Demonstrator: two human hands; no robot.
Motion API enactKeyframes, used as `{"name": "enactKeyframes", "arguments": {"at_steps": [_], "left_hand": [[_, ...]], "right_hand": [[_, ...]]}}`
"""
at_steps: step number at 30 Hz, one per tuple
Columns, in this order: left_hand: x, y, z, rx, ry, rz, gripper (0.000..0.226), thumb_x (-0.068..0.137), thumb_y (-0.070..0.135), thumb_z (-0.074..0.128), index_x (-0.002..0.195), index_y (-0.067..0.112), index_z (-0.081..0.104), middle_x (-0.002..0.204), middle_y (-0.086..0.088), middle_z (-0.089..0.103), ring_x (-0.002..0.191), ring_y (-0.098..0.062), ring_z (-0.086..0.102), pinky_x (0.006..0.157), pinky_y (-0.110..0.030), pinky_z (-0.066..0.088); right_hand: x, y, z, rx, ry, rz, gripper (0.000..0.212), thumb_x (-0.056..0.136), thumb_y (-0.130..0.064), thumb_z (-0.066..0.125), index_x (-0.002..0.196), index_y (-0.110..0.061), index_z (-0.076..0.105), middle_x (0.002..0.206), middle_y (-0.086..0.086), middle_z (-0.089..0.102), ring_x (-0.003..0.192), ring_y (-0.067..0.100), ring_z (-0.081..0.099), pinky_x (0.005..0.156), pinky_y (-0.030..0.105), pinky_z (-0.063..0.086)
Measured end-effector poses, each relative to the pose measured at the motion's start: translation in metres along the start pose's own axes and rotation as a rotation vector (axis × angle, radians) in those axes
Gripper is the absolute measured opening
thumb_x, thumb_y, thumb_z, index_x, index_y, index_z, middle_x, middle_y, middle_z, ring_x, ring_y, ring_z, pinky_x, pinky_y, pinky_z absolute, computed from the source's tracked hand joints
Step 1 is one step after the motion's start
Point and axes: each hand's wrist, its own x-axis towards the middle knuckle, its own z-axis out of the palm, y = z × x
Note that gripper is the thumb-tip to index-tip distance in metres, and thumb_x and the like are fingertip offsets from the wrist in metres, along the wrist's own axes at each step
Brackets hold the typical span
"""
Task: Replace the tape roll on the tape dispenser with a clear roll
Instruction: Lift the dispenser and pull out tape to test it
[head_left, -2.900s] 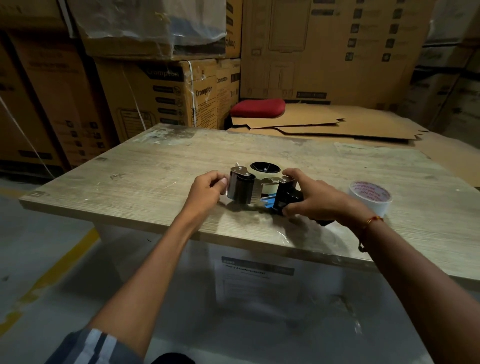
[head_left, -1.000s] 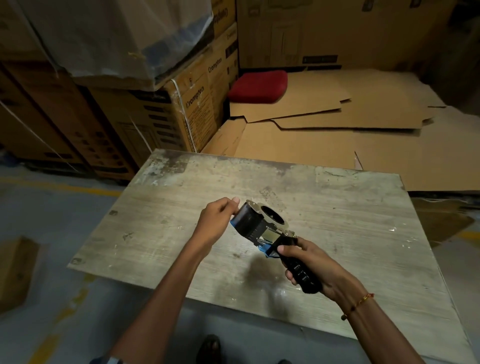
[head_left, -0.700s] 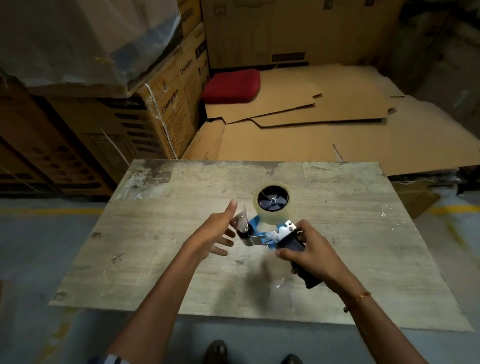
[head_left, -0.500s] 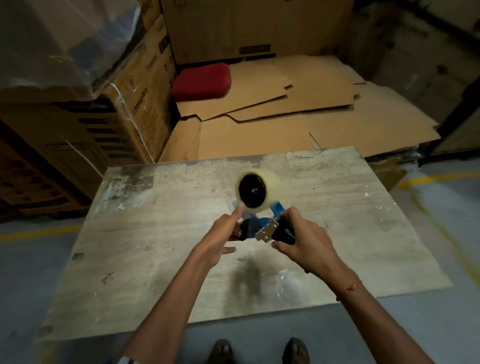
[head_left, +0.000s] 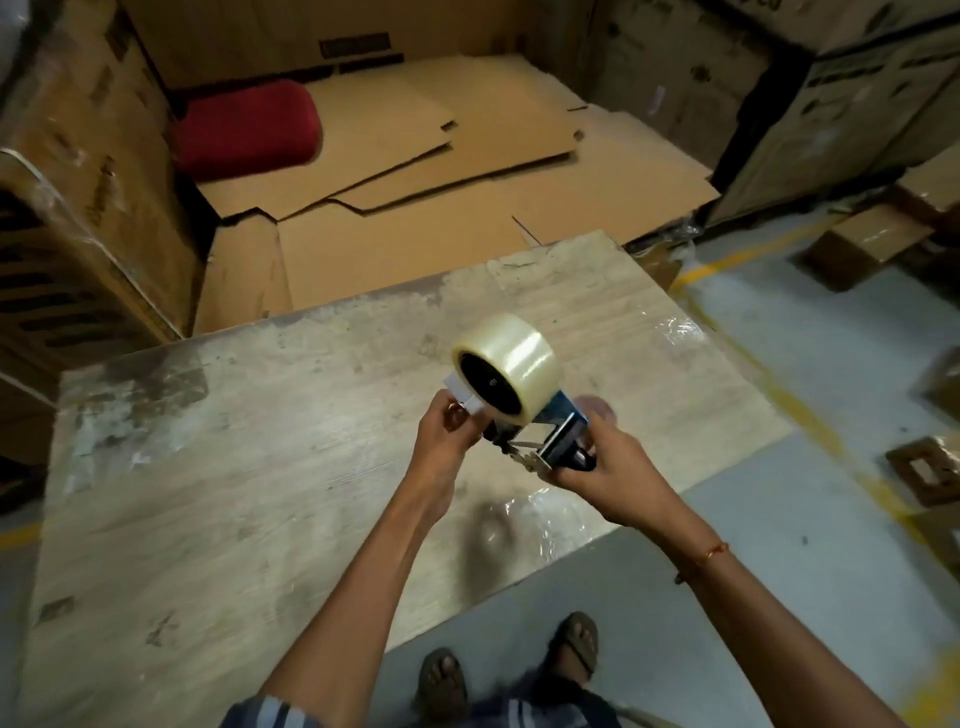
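While tape dispenser (head_left: 550, 441) is held above table (head_left: 208, 493), handle gripped by right hand (head_left: 608, 467); loose tape end (head_left: 460, 392) pinched by left hand (head_left: 447, 436); clear roll (head_left: 511, 371) mounted.

Cardboard boxes (head_left: 98, 171) bear print, apparently too blurred to read.

A worn, scuffed wooden tabletop (head_left: 218, 467) carries patches of clear film near its right edge. Behind the tabletop, flattened cardboard sheets (head_left: 415, 171) lie stacked on the floor, with a red cushion (head_left: 244, 127) on their far left corner. Tall printed cartons (head_left: 78, 171) stand left of the tabletop. To its right, yellow floor lines (head_left: 779, 400) cross grey concrete beside a small taped box (head_left: 862, 249).
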Motion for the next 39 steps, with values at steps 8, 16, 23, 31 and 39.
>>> {"name": "enactKeyframes", "arguments": {"at_steps": [8,16,23,31,39], "left_hand": [[0.014,-0.021,0.010,-0.087,-0.277,-0.195,0.068,0.080,0.043,0.074,0.136,0.018,0.045,0.109,-0.009,0.067,0.104,-0.026,0.063,0.093,-0.032,0.052],[0.010,-0.058,0.020,-0.466,-0.461,-0.443,0.093,0.070,0.058,0.078,0.146,0.016,0.043,0.144,-0.023,0.051,0.134,-0.034,0.049,0.112,-0.044,0.039],[0.020,-0.069,0.016,-0.208,-0.344,-0.524,0.050,0.098,0.057,0.042,0.118,0.012,0.053,0.085,-0.007,0.070,0.078,-0.021,0.070,0.092,-0.038,0.052],[0.019,-0.067,0.013,0.075,-0.263,-0.657,0.052,0.101,0.044,0.048,0.125,-0.003,0.054,0.117,-0.029,0.067,0.098,-0.037,0.072,0.076,-0.037,0.061],[0.005,-0.077,0.028,0.252,-0.635,-0.973,0.104,0.084,0.085,0.025,0.121,-0.005,0.061,0.121,-0.027,0.067,0.104,-0.034,0.070,0.083,-0.041,0.057]], "right_hand": [[-0.032,0.034,0.001,0.303,0.048,0.217,0.060,0.062,-0.038,0.072,0.121,-0.039,0.061,0.107,-0.008,0.074,0.101,0.015,0.069,0.079,0.031,0.054],[-0.049,0.044,-0.011,0.370,0.041,0.252,0.055,0.080,-0.012,0.082,0.127,-0.028,0.060,0.115,-0.006,0.074,0.108,0.010,0.070,0.091,0.031,0.057],[-0.055,0.052,-0.022,0.330,-0.044,0.377,0.033,0.086,0.003,0.068,0.105,-0.022,0.059,0.073,0.000,0.061,0.047,-0.002,0.050,0.044,0.012,0.039],[-0.054,0.059,-0.031,0.365,-0.086,0.423,0.032,0.087,0.004,0.065,0.108,-0.020,0.063,0.069,0.002,0.062,0.054,0.009,0.056,0.047,0.018,0.044],[-0.064,0.062,-0.037,0.404,-0.080,0.466,0.029,0.089,0.004,0.064,0.104,-0.021,0.060,0.069,0.003,0.061,0.040,-0.001,0.049,0.039,0.014,0.038]]}}
